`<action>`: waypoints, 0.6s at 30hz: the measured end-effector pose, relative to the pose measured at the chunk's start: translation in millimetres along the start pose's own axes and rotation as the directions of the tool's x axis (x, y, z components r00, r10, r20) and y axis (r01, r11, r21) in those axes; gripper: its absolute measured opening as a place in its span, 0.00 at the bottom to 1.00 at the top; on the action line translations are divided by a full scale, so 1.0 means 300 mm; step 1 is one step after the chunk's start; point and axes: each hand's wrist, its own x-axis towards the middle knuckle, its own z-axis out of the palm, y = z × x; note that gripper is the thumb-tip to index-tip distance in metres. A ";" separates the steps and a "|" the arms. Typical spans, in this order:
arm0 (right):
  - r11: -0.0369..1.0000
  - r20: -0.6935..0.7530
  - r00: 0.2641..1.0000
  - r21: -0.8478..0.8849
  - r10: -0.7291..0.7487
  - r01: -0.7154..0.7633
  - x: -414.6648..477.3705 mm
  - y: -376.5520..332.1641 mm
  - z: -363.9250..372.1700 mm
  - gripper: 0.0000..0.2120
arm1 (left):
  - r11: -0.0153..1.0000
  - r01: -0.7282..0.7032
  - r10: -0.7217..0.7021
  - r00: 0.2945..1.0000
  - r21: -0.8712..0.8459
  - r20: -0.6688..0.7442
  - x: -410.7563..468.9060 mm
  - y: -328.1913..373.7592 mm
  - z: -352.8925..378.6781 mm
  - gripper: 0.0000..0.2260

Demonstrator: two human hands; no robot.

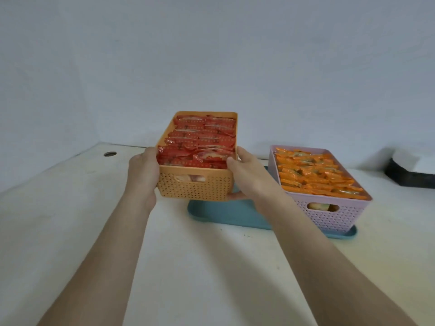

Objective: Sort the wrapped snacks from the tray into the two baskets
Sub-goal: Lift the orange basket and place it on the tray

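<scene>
An orange basket (195, 187) full of red wrapped snacks (202, 140) is lifted above the table, tilted with its far end up. My left hand (143, 170) grips its near left corner and my right hand (244, 170) grips its near right corner, thumb over the rim. A pink basket (329, 215) filled with orange wrapped snacks (313, 172) stands on the right part of a blue tray (226, 215). The tray's visible surface is bare.
The white table (200, 267) meets a pale wall at the back. A round hole (110, 154) sits in the tabletop at the far left. A dark box with a white top (412, 170) lies at the far right.
</scene>
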 end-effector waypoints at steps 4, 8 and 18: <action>0.996 -0.086 0.994 -0.039 0.071 -0.075 -0.022 0.056 -0.087 0.14 | 1.000 0.020 -0.021 0.998 0.021 0.060 -0.027 -0.050 0.118 0.10; 0.975 -0.155 0.985 -0.197 0.076 -0.106 -0.013 0.105 -0.136 0.12 | 0.998 0.049 -0.052 0.996 0.047 0.075 -0.060 -0.091 0.195 0.11; 0.821 -0.305 0.902 -0.564 -0.306 0.088 -0.137 0.098 -0.226 0.17 | 0.995 0.042 -0.043 0.999 0.091 0.004 -0.094 -0.137 0.225 0.13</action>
